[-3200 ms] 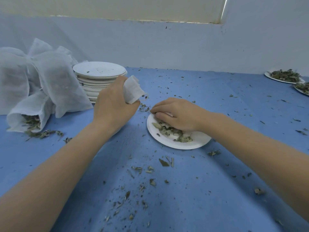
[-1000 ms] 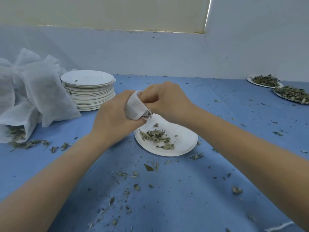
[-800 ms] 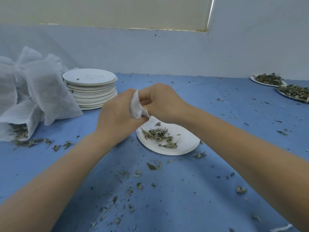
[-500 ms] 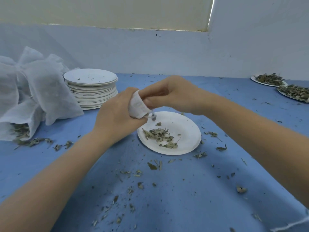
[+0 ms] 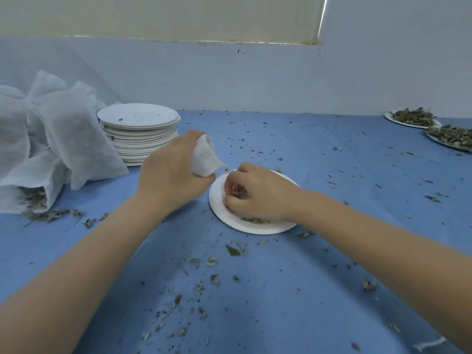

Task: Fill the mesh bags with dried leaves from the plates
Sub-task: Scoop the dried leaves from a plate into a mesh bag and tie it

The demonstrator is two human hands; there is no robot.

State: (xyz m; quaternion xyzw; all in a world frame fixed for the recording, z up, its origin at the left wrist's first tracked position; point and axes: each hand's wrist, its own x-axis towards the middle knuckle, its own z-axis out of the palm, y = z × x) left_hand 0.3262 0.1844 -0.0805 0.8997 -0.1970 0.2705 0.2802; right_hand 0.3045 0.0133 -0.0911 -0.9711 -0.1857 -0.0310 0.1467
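Observation:
My left hand [image 5: 171, 175] grips a small white mesh bag [image 5: 204, 157] and holds it just left of a white paper plate [image 5: 229, 221] in the middle of the blue table. My right hand [image 5: 258, 192] lies on that plate with its fingers curled round a pinch of dried leaves [image 5: 238, 191]. A few more dried leaves [image 5: 255, 220] show on the plate under my right wrist. The rest of the plate's leaves are hidden by the hand.
A pile of white mesh bags [image 5: 51, 139] lies at the left, one spilling leaves [image 5: 48, 214]. A stack of white plates [image 5: 139, 134] stands behind my left hand. Two plates heaped with leaves [image 5: 411, 117] [image 5: 452, 135] sit far right. Leaf crumbs [image 5: 212, 261] litter the blue cloth.
My right hand has come down from the bag's mouth onto the plate and closed on leaves. My left hand has kept hold of the bag and lifted it slightly.

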